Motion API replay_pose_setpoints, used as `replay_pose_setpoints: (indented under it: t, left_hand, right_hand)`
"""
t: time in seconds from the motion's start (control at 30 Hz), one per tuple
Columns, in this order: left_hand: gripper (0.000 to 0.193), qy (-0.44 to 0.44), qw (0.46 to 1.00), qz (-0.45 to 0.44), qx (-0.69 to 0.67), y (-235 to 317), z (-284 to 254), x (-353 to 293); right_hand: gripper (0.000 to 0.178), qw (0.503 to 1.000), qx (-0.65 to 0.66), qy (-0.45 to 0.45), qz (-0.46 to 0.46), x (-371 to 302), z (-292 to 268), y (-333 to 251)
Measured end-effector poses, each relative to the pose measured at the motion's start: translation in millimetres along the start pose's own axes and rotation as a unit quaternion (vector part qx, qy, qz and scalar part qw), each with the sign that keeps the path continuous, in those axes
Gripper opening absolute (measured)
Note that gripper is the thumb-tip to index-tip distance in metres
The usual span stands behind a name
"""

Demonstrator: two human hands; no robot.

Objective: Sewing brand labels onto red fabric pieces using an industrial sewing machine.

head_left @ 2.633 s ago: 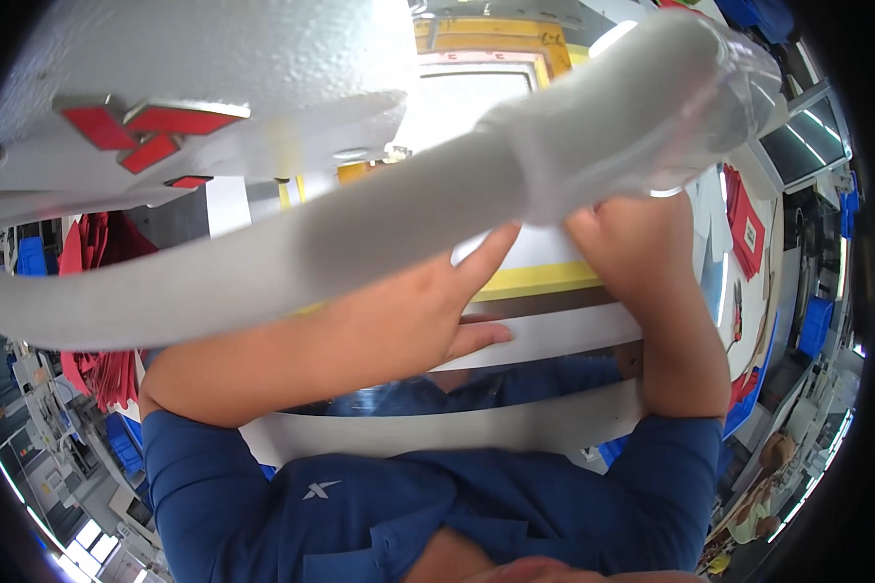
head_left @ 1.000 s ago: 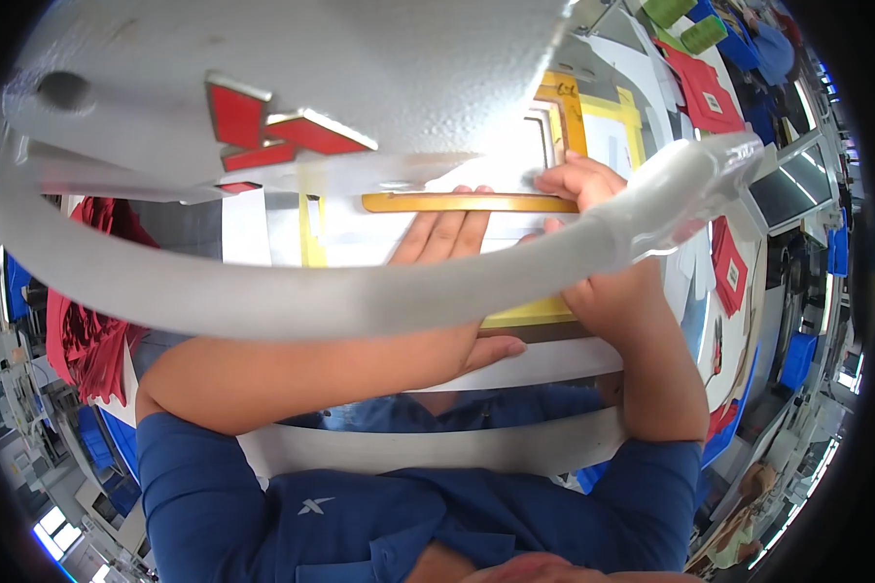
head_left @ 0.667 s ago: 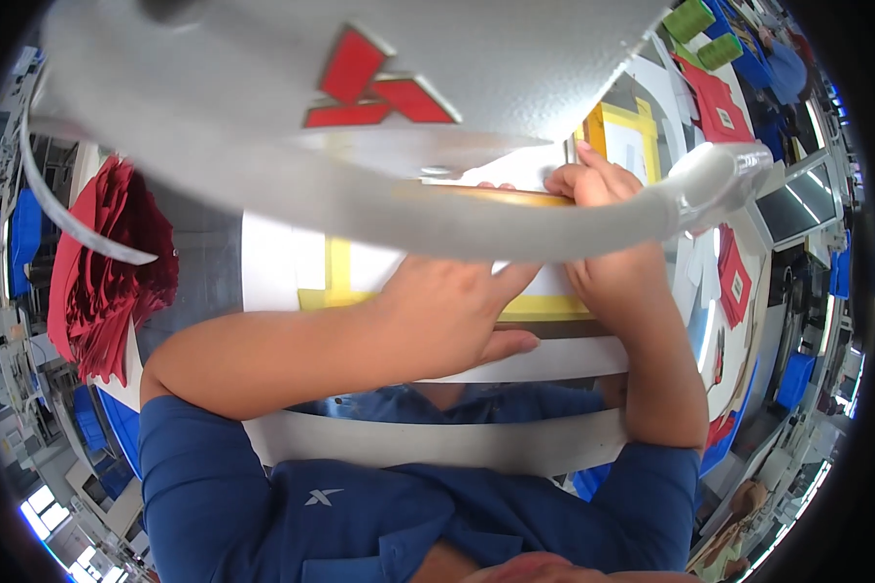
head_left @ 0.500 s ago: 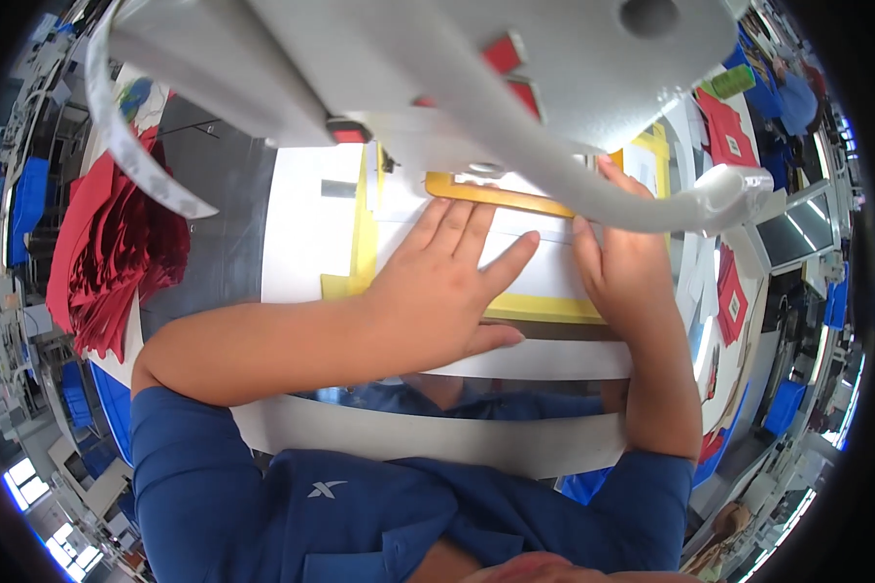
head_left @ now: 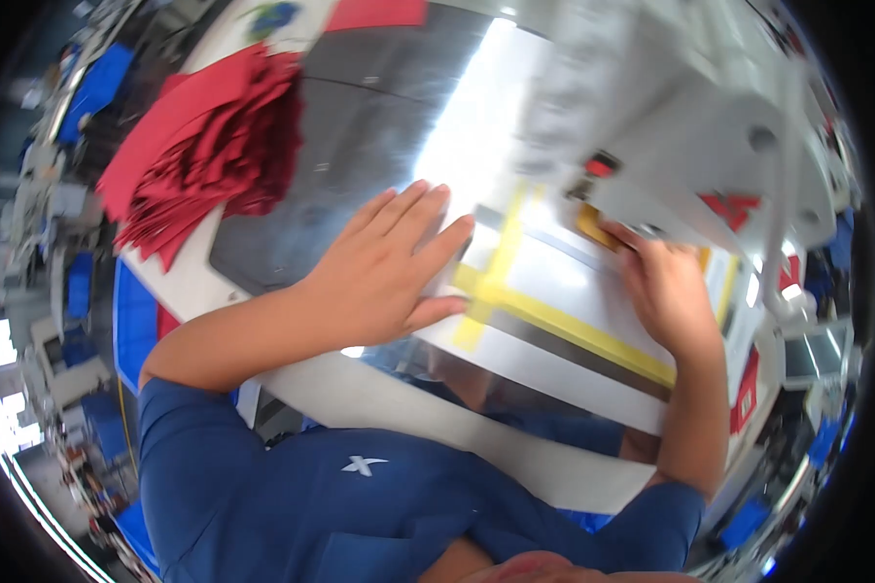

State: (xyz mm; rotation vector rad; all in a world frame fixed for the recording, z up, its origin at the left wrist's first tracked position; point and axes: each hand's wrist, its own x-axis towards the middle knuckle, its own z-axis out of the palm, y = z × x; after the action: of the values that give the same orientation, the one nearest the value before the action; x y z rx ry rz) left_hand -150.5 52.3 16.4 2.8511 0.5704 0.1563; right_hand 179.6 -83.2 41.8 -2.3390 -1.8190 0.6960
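My left hand (head_left: 384, 262) is open, fingers spread, palm down above the grey metal bed at the left edge of a white sheet (head_left: 578, 366) edged with yellow tape (head_left: 574, 335). Nothing is in it. My right hand (head_left: 679, 291) lies further right, over the taped sheet and close under the white machine head (head_left: 690, 146). Its fingers are bent and closed at an orange-yellow strip (head_left: 593, 225); part of the strip is hidden by the hand and the machine.
A thick stack of red fabric pieces (head_left: 214, 146) lies on the table at the left, with another red piece (head_left: 374, 14) at the back. The dark metal bed (head_left: 360, 126) spreads between stack and machine. A pale curved tube (head_left: 783, 204) hangs at the right.
My left hand has left the strip and moved left, off the taped sheet. My right hand stays by the strip. The whole view has turned toward the left, bringing the red stack nearer.
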Motion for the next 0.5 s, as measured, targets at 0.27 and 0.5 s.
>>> replay_pose_setpoints:
  t: [0.27,0.5]
  left_hand:
    - [0.023,0.282,0.920,-0.187,0.199,-112,-95,-39]
    - [0.030,0.075,0.952,-0.262,0.141,-171,-142,-73]
  right_hand:
    - [0.034,0.973,0.014,0.181,-0.140,-16,17,9]
    - [0.036,0.959,0.096,0.243,-0.113,-54,24,27]
